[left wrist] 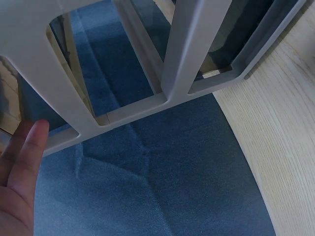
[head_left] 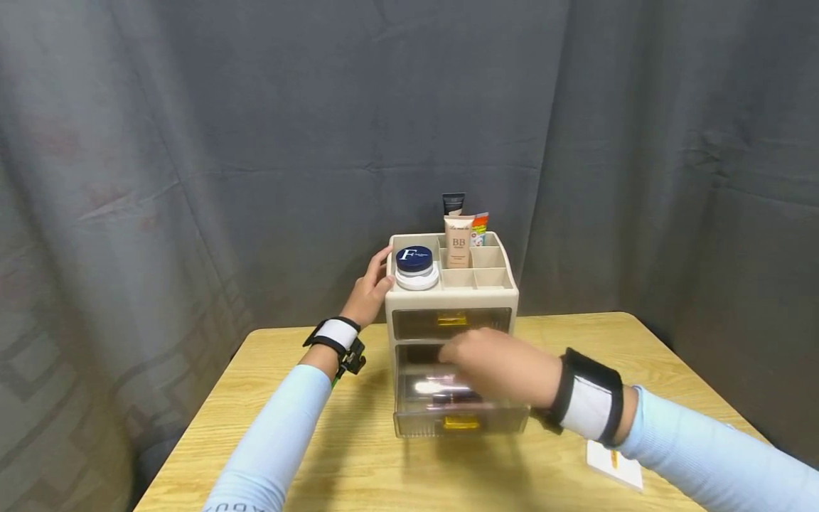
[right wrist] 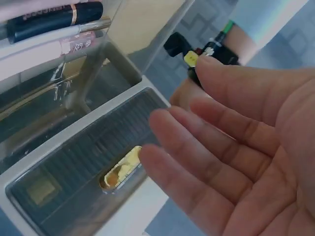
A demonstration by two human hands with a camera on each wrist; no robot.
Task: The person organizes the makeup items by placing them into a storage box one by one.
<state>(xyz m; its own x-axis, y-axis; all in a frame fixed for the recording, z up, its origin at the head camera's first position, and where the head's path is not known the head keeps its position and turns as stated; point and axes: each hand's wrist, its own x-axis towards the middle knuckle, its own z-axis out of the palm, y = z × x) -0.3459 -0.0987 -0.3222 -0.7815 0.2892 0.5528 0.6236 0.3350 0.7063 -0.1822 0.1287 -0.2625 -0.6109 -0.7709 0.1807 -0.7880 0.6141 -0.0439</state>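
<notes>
A cream cosmetics organizer [head_left: 448,300] stands on the table. Its lower clear drawer [head_left: 419,425] is pulled out, while the drawer with a gold handle [right wrist: 123,169] above it is closed. My left hand [head_left: 365,297] rests against the organizer's upper left side, its fingers fairly straight in the left wrist view. Over the pulled-out drawer hovers my right hand [head_left: 502,364], blurred in the head view. Its fingers are loosely bent with nothing between them in the right wrist view. Inside the drawer lie a dark capped tube [right wrist: 54,19] and a slim pale pen-like stick [right wrist: 54,42].
Up top, the organizer holds a blue-lidded jar [head_left: 414,259], a beige BB cream tube [head_left: 458,245], a black-ended tube [head_left: 453,202] and a colourful tube [head_left: 479,227]. A flat white square [head_left: 598,459] lies at the right. Grey curtain [head_left: 288,142] hangs behind the wooden table [head_left: 256,398].
</notes>
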